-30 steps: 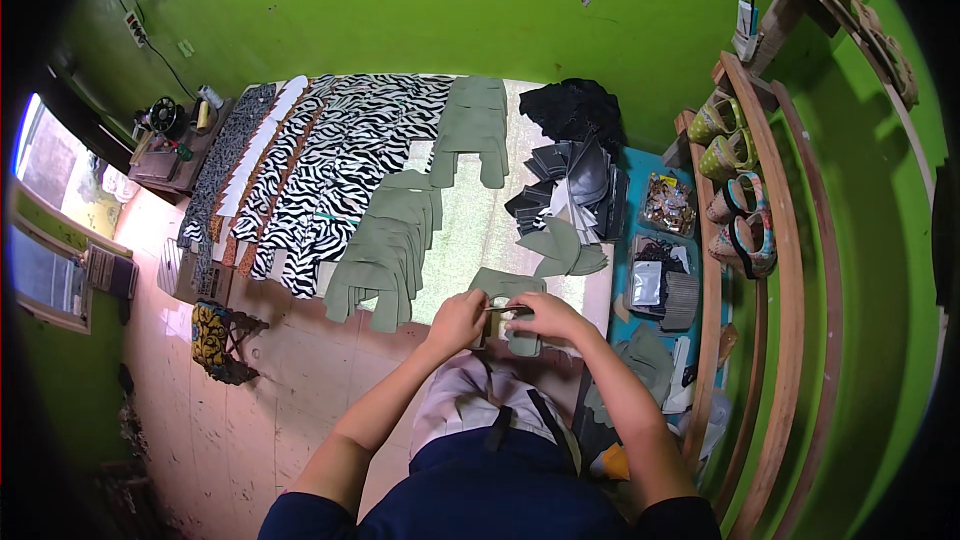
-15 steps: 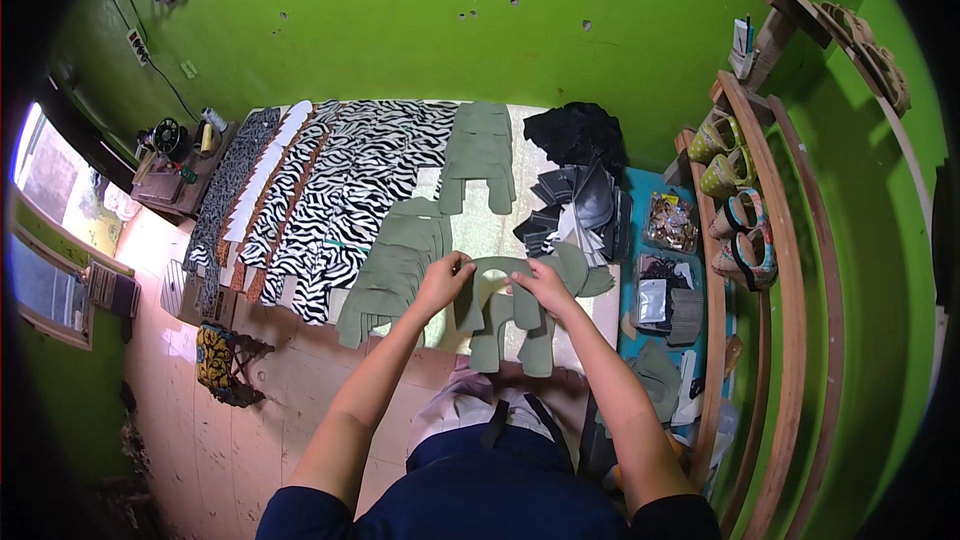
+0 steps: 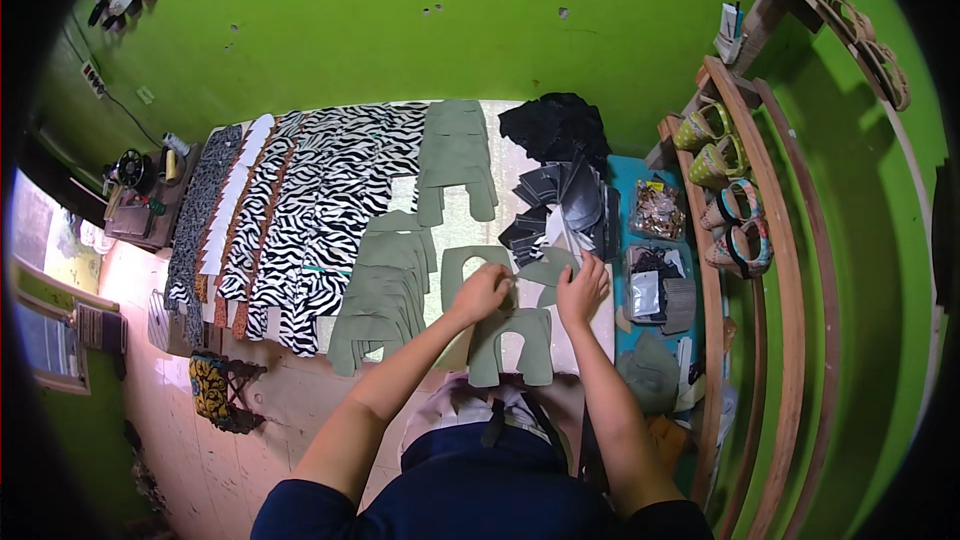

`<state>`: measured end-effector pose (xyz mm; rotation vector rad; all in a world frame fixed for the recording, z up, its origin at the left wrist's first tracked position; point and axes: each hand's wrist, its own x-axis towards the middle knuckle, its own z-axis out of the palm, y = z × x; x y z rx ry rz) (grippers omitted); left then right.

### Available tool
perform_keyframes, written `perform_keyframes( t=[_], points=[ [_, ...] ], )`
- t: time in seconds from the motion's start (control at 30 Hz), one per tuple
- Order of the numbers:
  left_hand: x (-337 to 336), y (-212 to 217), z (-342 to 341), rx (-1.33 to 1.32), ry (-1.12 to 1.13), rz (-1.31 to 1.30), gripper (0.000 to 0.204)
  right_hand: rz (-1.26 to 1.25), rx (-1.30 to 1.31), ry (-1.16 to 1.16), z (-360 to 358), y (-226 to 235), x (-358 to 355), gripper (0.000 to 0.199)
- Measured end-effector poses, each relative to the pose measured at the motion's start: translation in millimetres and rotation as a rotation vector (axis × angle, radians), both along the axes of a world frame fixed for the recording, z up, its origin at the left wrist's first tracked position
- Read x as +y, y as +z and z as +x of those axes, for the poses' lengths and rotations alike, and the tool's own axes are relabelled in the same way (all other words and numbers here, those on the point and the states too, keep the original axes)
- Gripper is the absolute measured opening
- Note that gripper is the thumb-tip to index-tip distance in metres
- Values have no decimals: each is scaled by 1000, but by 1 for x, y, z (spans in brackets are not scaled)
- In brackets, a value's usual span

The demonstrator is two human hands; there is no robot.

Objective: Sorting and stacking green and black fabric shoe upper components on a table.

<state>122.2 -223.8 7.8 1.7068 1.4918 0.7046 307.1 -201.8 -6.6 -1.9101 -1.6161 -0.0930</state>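
An arch-shaped green cut piece [image 3: 462, 262] lies flat on the table in front of me. Over its right leg rests my left hand [image 3: 481, 293], its fingers curled together at the edge of the piece. My right hand [image 3: 583, 290] is at a small fan of curved green pieces [image 3: 546, 268], fingers bent over their right end, and the thumb side seems to grip one. Closer to my body lies another arch-shaped green piece [image 3: 535, 345]. To the left, overlapping green pieces [image 3: 380, 285] form a long row, with another green stack [image 3: 457, 145] farther back.
Zebra-striped pieces [image 3: 330, 180] cover the left of the table [image 3: 505, 225]. Black cut pieces [image 3: 585, 205] and black cloth [image 3: 555, 128] lie at the back right. Beside the table stand plastic boxes [image 3: 660, 285] and a wooden rack [image 3: 765, 340] with sandals [image 3: 740, 240]. A patterned stool [image 3: 210, 390] is at left.
The arch-shaped green piece, held up between both hands before, now lies on the table. My right hand has moved right to the curved pieces; my left stays at the arch-shaped one.
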Motion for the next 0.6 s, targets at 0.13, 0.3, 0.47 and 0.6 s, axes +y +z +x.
perform_keyframes(
  t=[0.13,0.3,0.47,0.6],
  points=[
    [8,7,45,-217,-52,-153,24,-86,158,74,21,-12,-2,25],
    [16,9,75,-224,18,-172,26,-31,249,221,25,-5,-5,15],
    [6,3,94,-322,147,-85,31,-196,963,362,29,-7,-20,14],
    [-6,3,88,-360,244,-187,27,-517,1309,397,40,4,-27,15]
  ],
)
